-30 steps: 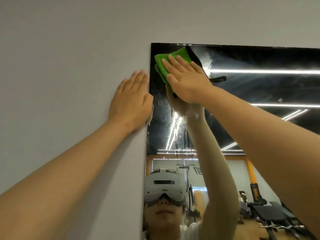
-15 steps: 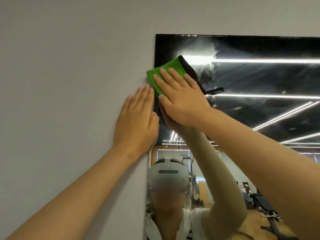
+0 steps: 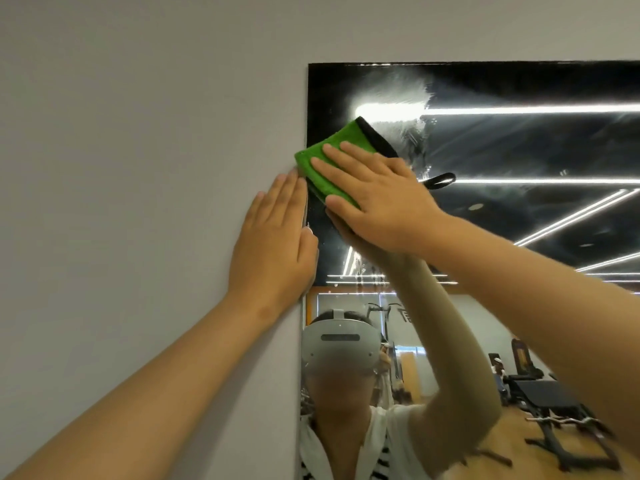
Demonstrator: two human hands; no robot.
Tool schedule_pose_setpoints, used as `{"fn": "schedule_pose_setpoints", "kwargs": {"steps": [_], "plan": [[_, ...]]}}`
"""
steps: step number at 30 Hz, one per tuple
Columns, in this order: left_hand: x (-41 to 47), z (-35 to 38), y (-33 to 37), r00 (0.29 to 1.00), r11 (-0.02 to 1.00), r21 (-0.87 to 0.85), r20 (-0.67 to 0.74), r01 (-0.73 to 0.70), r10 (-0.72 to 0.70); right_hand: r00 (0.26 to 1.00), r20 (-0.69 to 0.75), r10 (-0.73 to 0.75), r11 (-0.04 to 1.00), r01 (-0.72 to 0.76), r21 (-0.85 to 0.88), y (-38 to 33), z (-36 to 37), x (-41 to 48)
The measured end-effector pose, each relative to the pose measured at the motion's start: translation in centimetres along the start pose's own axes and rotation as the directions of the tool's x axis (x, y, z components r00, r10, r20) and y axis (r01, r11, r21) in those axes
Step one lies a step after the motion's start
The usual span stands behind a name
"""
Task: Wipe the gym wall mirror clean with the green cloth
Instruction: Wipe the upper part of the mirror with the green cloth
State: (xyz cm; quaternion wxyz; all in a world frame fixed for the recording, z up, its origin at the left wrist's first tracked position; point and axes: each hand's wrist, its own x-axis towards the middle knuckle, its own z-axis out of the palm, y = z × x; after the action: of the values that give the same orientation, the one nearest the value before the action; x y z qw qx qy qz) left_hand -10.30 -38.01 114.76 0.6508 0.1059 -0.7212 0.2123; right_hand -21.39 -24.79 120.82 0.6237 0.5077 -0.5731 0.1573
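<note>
The wall mirror [image 3: 519, 150] fills the right half of the view, its top left corner up high. A folded green cloth [image 3: 332, 157] with a black edge and a black loop lies flat on the glass at the mirror's left edge. My right hand [image 3: 377, 199] presses the cloth against the mirror with straight, spread fingers. My left hand [image 3: 273, 244] rests flat on the grey wall beside the mirror's left edge, just below the cloth. Hazy wet smears show on the glass above and right of the cloth.
The plain grey wall [image 3: 138, 168] spans the left and top. The mirror reflects a person wearing a headset [image 3: 339, 344], ceiling light strips and gym benches [image 3: 547, 400] at the lower right.
My right hand has slid the cloth down the left edge from the mirror's top corner, leaving a smear above it. My left hand has stayed flat on the wall.
</note>
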Motion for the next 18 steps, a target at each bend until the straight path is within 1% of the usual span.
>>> {"fn": "schedule_pose_setpoints", "kwargs": {"steps": [4,8,11,14,15,18], "plan": [[-0.1,0.0,-0.2,1.0,1.0,-0.021,-0.009,0.0,0.0,0.999,0.017,0.032,0.995,-0.03,-0.093,1.2,-0.7,2.4],[-0.3,0.3,-0.3,1.0,1.0,-0.03,-0.028,-0.002,0.001,0.998,-0.016,0.065,0.995,-0.067,-0.079,-0.2,0.6,3.0],[-0.3,0.2,-0.3,0.999,1.0,-0.016,-0.04,0.003,-0.004,0.999,-0.037,-0.004,0.999,0.003,-0.035,-1.5,1.5,1.2],[-0.4,0.1,-0.3,0.999,1.0,0.002,-0.033,0.001,-0.001,0.994,-0.012,-0.108,0.994,0.108,-0.032,-0.2,0.9,0.3],[-0.5,0.1,-0.3,1.0,1.0,0.009,-0.025,-0.001,0.001,0.995,-0.005,-0.099,0.995,0.099,-0.034,0.6,0.7,0.6],[-0.6,0.1,-0.3,1.0,1.0,0.023,-0.005,-0.004,0.004,0.999,-0.032,0.035,0.999,-0.035,-0.017,0.9,0.4,1.7]]}}
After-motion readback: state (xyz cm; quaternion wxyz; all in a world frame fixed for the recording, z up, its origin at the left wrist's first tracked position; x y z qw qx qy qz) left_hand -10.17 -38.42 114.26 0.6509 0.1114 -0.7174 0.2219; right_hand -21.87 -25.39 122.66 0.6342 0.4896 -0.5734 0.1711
